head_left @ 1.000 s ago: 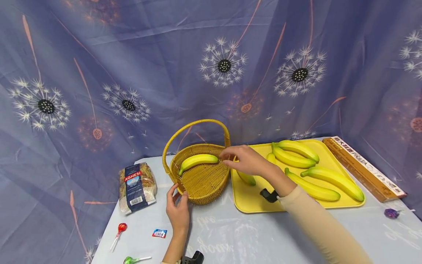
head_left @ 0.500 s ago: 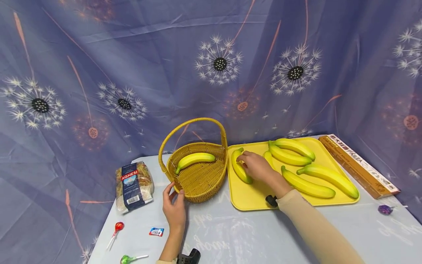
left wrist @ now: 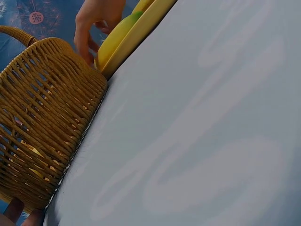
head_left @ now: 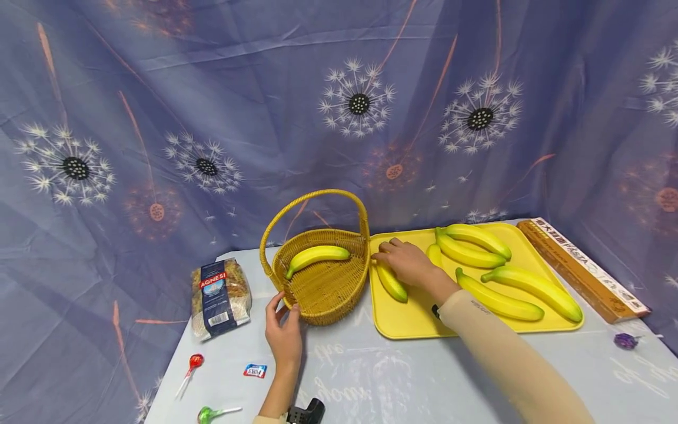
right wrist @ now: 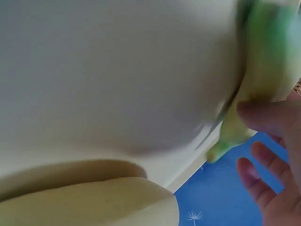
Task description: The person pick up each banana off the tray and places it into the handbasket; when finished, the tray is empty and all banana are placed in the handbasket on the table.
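Blue-violet cloth (head_left: 275, 118) printed with dandelion heads hangs as a backdrop, its lower part meeting a pale, lettered tabletop (head_left: 392, 383). On the tabletop's right half lies a yellow tray (head_left: 418, 327) with a low raised rim, holding 6 bananas: a far pair (head_left: 468, 254) side by side, a right-hand pair (head_left: 500, 303) slanting toward the near right corner, a half-hidden banana (head_left: 434, 254) behind the right hand, and the leftmost banana (head_left: 392, 285) along the tray's left edge. Tray floor shows at the near left, and a broad strip of tabletop runs in front of the near rim. Just beside the left edge stands a wicker basket (head_left: 331, 315), upright under a tall arched handle; 1 banana (head_left: 318, 255) lies inside toward the far wall, with woven floor showing before it. Close along the tray's right edge lies a long pasta box (head_left: 588, 274); left of the basket, a little apart, lies a pasta bag (head_left: 219, 300). The right hand (head_left: 405, 262) holds the leftmost banana, thumb and fingers on opposite sides. The left hand (head_left: 284, 338) touches the basket's near left side, thumb and forefinger apart; whether they pinch it I cannot tell. Smallest are a red lollipop (head_left: 196, 360), a green lollipop (head_left: 205, 415), a purple lollipop (head_left: 626, 341) and a wrapped candy (head_left: 255, 370).
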Available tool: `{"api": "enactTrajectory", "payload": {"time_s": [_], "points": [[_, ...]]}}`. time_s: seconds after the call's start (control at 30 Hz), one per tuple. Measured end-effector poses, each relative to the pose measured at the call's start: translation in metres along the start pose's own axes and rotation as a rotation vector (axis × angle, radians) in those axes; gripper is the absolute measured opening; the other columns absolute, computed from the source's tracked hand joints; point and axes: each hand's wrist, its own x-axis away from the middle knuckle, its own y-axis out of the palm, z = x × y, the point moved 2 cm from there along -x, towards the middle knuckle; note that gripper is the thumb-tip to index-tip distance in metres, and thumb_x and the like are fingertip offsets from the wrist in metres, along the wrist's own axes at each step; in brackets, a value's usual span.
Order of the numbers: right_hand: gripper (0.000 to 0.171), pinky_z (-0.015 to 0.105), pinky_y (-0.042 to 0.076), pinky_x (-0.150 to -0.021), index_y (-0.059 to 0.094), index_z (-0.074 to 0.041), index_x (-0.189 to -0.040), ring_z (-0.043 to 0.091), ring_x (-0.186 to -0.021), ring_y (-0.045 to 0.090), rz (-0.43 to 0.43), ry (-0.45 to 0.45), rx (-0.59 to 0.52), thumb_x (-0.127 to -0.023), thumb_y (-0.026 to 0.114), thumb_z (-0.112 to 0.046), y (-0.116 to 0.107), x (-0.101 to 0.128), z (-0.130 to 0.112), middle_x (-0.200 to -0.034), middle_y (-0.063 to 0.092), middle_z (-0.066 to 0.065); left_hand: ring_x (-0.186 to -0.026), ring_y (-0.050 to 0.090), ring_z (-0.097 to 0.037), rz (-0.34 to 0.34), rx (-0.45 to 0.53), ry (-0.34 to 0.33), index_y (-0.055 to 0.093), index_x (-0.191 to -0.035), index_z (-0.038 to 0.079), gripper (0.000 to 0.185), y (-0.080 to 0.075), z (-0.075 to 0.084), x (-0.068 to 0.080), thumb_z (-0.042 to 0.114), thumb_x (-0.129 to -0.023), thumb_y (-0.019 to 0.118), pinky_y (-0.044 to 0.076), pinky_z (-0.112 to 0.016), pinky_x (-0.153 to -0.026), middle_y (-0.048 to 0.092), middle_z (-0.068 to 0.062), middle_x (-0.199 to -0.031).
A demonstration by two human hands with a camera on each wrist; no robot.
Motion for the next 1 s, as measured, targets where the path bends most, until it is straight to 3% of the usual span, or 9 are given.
{"api": "enactTrajectory", "payload": {"time_s": [0.13, 0.27, 0.4, 0.67, 0.83, 1.0], "points": [[0.033, 0.037, 0.046, -0.07, 0.07, -0.021, -0.115, 0.025, -0.097, 0.048, 0.026, -0.038, 0.004, -0.09, 0.062, 0.0, -0.002, 0.002, 0.001, -0.112, 0.057, 0.004, -0.11, 0.056, -0.025, 0.017, 0.001, 0.009, 0.057, -0.129, 0.014, 0.04, 0.003, -0.021, -0.003, 0.012, -0.09, 0.066, 0.048, -0.017, -0.078, 0.05, 0.003, -0.135], [0.036, 0.045, 0.048, -0.083, 0.068, -0.017, -0.119, 0.028, -0.111, 0.051, 0.006, -0.065, -0.023, -0.086, 0.067, -0.002, -0.007, 0.008, 0.002, -0.122, 0.06, 0.005, -0.11, 0.057, -0.024, 0.019, 0.004, 0.007, 0.056, -0.129, 0.015, 0.04, 0.003, -0.023, -0.003, 0.013, -0.091, 0.066, 0.049, -0.018, -0.077, 0.05, 0.002, -0.134], [0.039, 0.044, 0.046, -0.091, 0.066, -0.015, -0.121, 0.027, -0.113, 0.053, -0.023, -0.085, -0.034, -0.085, 0.07, -0.002, -0.016, 0.013, 0.003, -0.117, 0.063, 0.003, -0.11, 0.057, -0.027, 0.02, 0.016, -0.001, 0.056, -0.129, 0.012, 0.04, 0.002, -0.022, -0.004, 0.011, -0.091, 0.065, 0.049, -0.017, -0.077, 0.05, -0.001, -0.134], [0.046, 0.04, 0.044, -0.094, 0.064, -0.017, -0.122, 0.024, -0.113, 0.054, -0.035, -0.095, -0.017, -0.079, 0.079, -0.01, -0.073, 0.0, -0.014, -0.119, 0.062, 0.001, -0.109, 0.055, -0.039, 0.003, 0.039, 0.03, 0.053, -0.13, 0.0, 0.04, -0.001, 0.005, -0.001, 0.004, -0.091, 0.062, 0.048, -0.017, -0.076, 0.048, -0.016, -0.136], [0.045, 0.04, 0.047, -0.09, 0.063, -0.019, -0.122, 0.022, -0.114, 0.052, -0.082, -0.089, -0.033, -0.08, 0.079, -0.016, -0.108, -0.016, -0.037, -0.118, 0.061, -0.001, -0.111, 0.056, -0.031, 0.009, 0.021, 0.003, 0.055, -0.13, 0.009, 0.04, 0.0, -0.012, -0.004, 0.011, -0.092, 0.063, 0.048, -0.015, -0.077, 0.049, -0.006, -0.136], [0.043, 0.038, 0.049, -0.082, 0.062, -0.02, -0.122, 0.019, -0.101, 0.057, -0.138, -0.097, -0.093, -0.082, 0.078, -0.02, -0.123, -0.04, -0.054, -0.112, 0.061, -0.001, -0.111, 0.056, -0.027, 0.019, 0.018, -0.005, 0.056, -0.13, 0.014, 0.039, 0.002, -0.024, -0.003, 0.015, -0.091, 0.065, 0.048, -0.016, -0.078, 0.049, 0.0, -0.135]]}}
